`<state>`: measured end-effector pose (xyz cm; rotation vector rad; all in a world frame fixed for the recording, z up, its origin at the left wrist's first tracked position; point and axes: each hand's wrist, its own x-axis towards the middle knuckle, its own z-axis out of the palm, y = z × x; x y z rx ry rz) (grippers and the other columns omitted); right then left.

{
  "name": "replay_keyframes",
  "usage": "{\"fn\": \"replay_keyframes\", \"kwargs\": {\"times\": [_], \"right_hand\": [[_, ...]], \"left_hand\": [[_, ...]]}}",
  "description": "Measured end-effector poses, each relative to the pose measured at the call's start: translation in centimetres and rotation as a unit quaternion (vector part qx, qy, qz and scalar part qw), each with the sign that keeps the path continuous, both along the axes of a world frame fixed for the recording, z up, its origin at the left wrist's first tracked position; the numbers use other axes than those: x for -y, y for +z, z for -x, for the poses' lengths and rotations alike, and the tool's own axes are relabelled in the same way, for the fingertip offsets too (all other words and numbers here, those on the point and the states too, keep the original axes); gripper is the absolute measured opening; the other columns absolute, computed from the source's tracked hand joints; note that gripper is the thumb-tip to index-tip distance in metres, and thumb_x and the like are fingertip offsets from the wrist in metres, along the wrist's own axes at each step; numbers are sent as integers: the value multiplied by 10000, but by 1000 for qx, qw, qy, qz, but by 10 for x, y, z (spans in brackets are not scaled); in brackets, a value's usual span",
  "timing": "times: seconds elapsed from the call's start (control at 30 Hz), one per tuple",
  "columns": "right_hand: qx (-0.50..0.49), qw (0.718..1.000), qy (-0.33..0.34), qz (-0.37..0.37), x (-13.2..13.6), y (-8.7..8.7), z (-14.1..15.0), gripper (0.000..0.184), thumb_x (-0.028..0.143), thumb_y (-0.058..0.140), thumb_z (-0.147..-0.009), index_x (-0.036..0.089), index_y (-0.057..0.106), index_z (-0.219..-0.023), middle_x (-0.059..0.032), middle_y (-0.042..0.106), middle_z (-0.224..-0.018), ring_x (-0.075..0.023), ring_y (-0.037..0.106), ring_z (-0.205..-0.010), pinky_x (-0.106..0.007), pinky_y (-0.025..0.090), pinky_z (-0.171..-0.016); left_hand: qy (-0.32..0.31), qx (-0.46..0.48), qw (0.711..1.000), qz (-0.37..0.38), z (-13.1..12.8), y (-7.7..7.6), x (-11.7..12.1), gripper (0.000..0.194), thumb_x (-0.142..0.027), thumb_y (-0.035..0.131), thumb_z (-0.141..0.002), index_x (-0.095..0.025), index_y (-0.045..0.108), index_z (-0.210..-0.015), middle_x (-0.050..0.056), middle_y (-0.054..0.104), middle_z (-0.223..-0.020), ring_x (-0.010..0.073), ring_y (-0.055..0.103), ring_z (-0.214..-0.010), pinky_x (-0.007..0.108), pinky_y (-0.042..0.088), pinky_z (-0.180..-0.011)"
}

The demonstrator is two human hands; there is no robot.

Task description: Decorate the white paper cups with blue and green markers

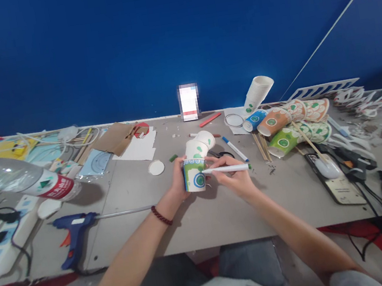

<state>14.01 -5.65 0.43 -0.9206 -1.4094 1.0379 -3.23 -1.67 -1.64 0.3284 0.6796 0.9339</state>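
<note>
In the middle of the desk my left hand point(179, 181) is wrapped round the side of a paper cup point(191, 179), coloured green and blue with a round emblem. Behind it, more white paper cups with green leaf prints point(194, 149) rise at a slant; how they join the held cup is hard to make out. A white marker with a green end point(233, 168) is pinched in my right hand point(230, 175). Its tip points left and meets, or nearly meets, the cup near the emblem. Beyond my right hand lies a blue-and-white marker point(235, 149).
To the left are a blue glue gun point(77, 233), a tilted water bottle point(33, 180) and a power strip point(6, 240). A phone point(189, 102) stands at the wall. On the right are a stack of white cups point(258, 93), coloured cups point(285, 142), wooden sticks point(261, 147) and cables.
</note>
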Motion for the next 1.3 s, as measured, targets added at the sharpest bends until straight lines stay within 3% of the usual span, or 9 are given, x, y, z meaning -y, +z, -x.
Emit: {"fn": "replay_keyframes", "kwargs": {"times": [0.47, 1.3], "right_hand": [[15, 1000, -4, 3, 0, 0, 0, 102, 297, 792, -824, 251, 701, -813, -74, 804, -920, -340, 726, -1224, -416, 676, -800], [53, 998, 9, -24, -1, -1, -2, 80, 285, 791, -813, 248, 721, -812, -66, 817, -892, -340, 723, -1230, -493, 604, -989]], "left_hand": [[7, 11, 1000, 6, -2, 4, 1, 415, -468, 519, -839, -111, 715, -917, 150, 761, -767, 277, 706, -654, 366, 558, -579], [47, -50, 998, 1, -5, 4, 3, 392, -480, 560, -854, -118, 701, -905, 108, 715, -720, 228, 680, -608, 315, 547, -574]]}}
